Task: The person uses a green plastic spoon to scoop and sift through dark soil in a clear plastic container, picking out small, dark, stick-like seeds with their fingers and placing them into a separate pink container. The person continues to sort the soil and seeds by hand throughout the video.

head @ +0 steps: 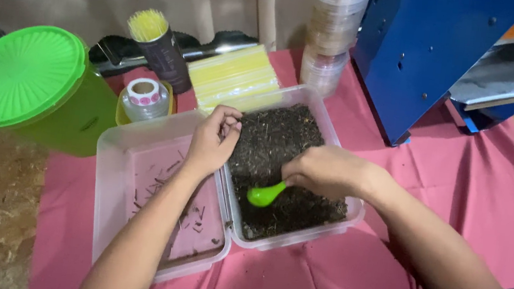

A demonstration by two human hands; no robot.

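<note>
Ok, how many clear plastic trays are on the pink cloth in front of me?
2, side by side. The soil tray sits under the right hand; the nearly bare tray sits under the left hand.

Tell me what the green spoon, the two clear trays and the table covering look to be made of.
Green spoon, in the right hand: likely plastic, glossy and evenly coloured. Tray of dark soil and near-empty tray, with the left hand on their shared edge: probably translucent plastic, cloudy walls, rounded moulded rims. Pink covering: seemingly matte fabric, softly creased.
</note>
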